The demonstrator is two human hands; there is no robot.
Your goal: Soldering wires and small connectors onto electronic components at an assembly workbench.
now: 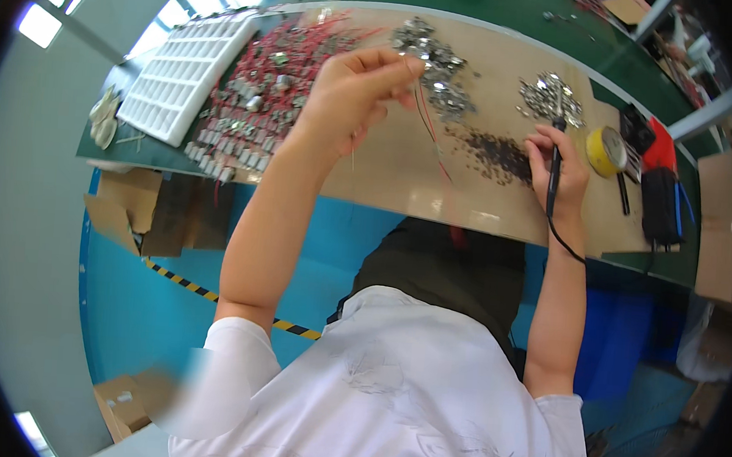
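Raised over the left-middle of the table, my left hand point(350, 96) has its thumb and fingers pinched together on thin red and dark wires point(427, 118). The wires hang down toward the table's front edge; whatever sits at their upper end is hidden by the fingers. My right hand point(559, 170) grips a black soldering iron point(554, 178) like a pen, its tip upward beside a pile of shiny metal parts point(552, 97). Its cord runs down along my right forearm. Just left of this hand lie many small dark brown pieces point(494, 155).
Small silvery motors with red wires point(251, 110) cover the table's left, beside a white compartment tray point(185, 80). Another metal-parts pile point(437, 64) lies at the back. A yellow-rimmed spool point(606, 152) and a black box point(661, 207) stand right. Cardboard boxes point(151, 205) sit below left.
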